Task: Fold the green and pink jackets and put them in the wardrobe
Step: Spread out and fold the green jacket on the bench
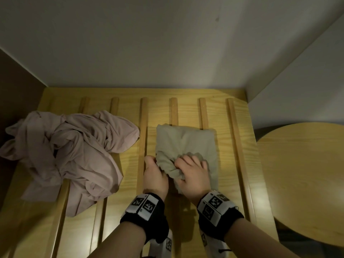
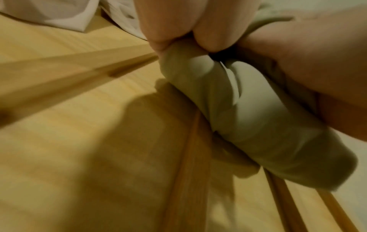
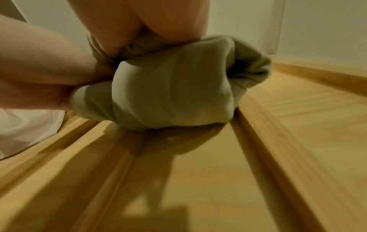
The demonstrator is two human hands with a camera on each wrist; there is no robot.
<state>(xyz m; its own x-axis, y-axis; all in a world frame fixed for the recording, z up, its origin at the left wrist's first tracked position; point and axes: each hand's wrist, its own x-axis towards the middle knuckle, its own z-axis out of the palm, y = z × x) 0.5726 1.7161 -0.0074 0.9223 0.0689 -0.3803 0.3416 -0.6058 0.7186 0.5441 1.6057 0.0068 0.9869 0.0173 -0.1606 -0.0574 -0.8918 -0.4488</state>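
The green jacket (image 1: 186, 142) lies as a compact folded bundle on the slatted wooden surface (image 1: 223, 116), right of centre. My left hand (image 1: 155, 170) grips its near left corner, and my right hand (image 1: 189, 168) bunches the near edge in curled fingers. In the left wrist view the green jacket (image 2: 248, 119) hangs rolled below my fingers (image 2: 163, 23). In the right wrist view the green jacket (image 3: 172, 91) is lifted a little off the wood at its near end. The pink jacket (image 1: 68, 149) lies crumpled and unfolded at the left.
Raised wooden slats (image 1: 143, 127) run front to back across the surface. White walls (image 1: 167, 43) close the back and right side. A dark panel (image 1: 16, 94) stands at the left. A round wooden table top (image 1: 301, 175) sits lower at the right.
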